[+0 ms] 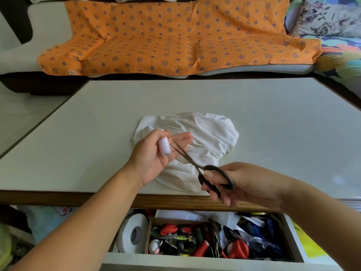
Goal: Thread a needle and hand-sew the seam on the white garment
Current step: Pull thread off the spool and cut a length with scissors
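The white garment (205, 137) lies crumpled near the front middle of the pale table (97, 122). Above its left part my left hand (156, 153) is palm up, thumb and curled fingers holding a small white thread spool (164, 146). My right hand (240, 182) hovers over the table's front edge with its fingers through the black handles of a pair of scissors (205, 173). The thin blades point up and left, their tips beside the spool at my left fingers. No needle is visible.
Below the table's front edge an open drawer (291, 237) holds a white tape roll (132, 233) and a cardboard box (150, 231) of red and dark thread spools and odds. A sofa with an orange patterned cover (175, 36) stands behind the table.
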### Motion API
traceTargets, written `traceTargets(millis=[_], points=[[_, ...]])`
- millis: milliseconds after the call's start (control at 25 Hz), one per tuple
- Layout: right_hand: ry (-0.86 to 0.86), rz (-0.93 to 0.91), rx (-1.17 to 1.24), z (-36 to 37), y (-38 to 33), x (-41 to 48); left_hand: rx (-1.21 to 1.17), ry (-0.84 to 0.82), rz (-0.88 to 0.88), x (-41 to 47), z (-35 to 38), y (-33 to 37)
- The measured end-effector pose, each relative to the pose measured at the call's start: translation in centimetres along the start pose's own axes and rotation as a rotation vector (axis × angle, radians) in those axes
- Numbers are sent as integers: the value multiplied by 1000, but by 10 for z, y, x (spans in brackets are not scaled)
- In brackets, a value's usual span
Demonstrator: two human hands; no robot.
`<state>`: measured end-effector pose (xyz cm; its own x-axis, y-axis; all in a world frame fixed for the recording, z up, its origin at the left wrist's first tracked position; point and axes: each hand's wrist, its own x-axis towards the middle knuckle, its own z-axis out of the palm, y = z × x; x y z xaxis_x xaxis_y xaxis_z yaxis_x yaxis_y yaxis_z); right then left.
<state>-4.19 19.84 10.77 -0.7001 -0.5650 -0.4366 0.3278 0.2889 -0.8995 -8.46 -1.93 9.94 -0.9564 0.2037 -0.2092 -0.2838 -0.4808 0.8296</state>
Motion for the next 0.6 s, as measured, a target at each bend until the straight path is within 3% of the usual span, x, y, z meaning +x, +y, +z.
traceTargets(millis=[600], points=[[-2,-27,145,3,3,9,-16,-82,38,1,8,-4]])
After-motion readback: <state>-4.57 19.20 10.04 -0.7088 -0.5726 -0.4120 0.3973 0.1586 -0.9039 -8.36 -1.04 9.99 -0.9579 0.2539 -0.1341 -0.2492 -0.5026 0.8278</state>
